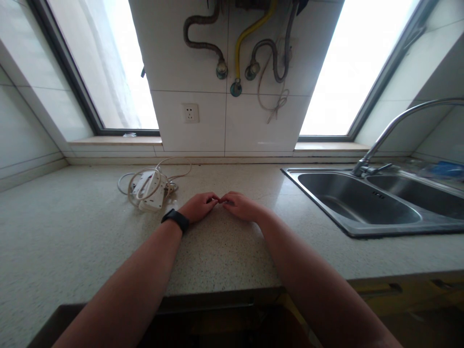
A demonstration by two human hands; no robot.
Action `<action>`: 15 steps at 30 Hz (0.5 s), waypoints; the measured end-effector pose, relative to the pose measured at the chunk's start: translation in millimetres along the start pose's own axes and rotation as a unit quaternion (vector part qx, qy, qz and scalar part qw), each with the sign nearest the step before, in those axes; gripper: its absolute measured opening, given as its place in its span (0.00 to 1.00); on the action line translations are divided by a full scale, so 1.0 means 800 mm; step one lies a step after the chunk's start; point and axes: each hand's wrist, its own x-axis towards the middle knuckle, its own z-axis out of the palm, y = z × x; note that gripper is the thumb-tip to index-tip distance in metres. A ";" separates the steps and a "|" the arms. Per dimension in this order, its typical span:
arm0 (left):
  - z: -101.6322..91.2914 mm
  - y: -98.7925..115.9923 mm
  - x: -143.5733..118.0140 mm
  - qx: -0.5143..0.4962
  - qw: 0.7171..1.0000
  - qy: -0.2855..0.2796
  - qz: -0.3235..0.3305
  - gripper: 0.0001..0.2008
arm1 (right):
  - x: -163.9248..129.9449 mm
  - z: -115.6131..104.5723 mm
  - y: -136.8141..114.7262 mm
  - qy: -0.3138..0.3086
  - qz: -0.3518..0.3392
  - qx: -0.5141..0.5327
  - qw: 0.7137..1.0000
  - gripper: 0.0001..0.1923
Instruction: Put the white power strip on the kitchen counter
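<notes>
Both hands rest palm down on the speckled worktop [72, 232], about midway between its front edge and the tiled back wall. The left hand [198, 207], with a black wristband [175, 220] on its wrist, and the right hand [241, 206] have their fingers curled inward, fingertips meeting; neither visibly grips anything. Just beside the left hand, toward the back, lies a white power strip [149, 189] with its cable coiled. A steel double sink [366, 200] sits at the worktop's right end.
</notes>
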 end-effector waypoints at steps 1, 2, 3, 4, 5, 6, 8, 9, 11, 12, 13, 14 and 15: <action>0.000 0.000 0.000 0.000 1.000 0.001 0.001 0.16 | 0.000 -0.001 -0.001 0.000 0.000 0.000 1.000 0.13; 0.000 -0.001 0.000 0.000 1.000 0.001 0.001 0.16 | 0.000 -0.001 -0.001 -0.001 0.001 0.000 1.000 0.13; 0.000 -0.001 0.000 0.001 1.000 0.002 0.002 0.16 | -0.001 -0.001 -0.001 -0.002 0.002 0.001 1.000 0.14; 0.000 0.000 0.000 0.001 1.000 0.001 0.002 0.16 | -0.001 -0.001 -0.001 -0.004 0.003 0.001 1.000 0.14; 0.000 0.000 0.000 0.002 1.000 0.001 0.003 0.16 | -0.001 -0.001 -0.001 -0.006 0.005 0.000 1.000 0.14; 0.000 0.000 0.000 0.003 1.000 0.001 0.003 0.16 | -0.001 -0.001 -0.001 -0.007 0.006 0.000 1.000 0.14; 0.000 0.000 -0.001 0.003 1.000 -0.002 0.004 0.17 | -0.001 0.000 -0.001 -0.007 0.007 -0.002 1.000 0.14; 0.000 0.000 0.000 0.003 1.000 -0.004 0.005 0.17 | -0.001 0.000 0.000 -0.007 0.008 -0.003 1.000 0.14; 0.000 -0.001 0.000 0.003 1.000 -0.006 0.005 0.17 | -0.001 0.000 0.000 -0.007 0.009 -0.002 1.000 0.14; 0.001 -0.001 0.000 0.004 1.000 -0.006 0.006 0.17 | -0.001 0.000 0.000 -0.007 0.008 -0.002 1.000 0.14; 0.001 -0.002 0.000 0.004 1.000 -0.006 0.006 0.17 | -0.001 0.000 -0.001 -0.007 0.006 -0.001 1.000 0.14; 0.001 -0.003 0.001 0.005 1.000 -0.004 0.006 0.17 | -0.001 0.000 -0.001 -0.006 0.004 -0.001 1.000 0.14; 0.002 -0.003 0.001 0.005 1.000 -0.003 0.007 0.17 | -0.001 0.000 -0.001 -0.005 0.002 -0.001 1.000 0.14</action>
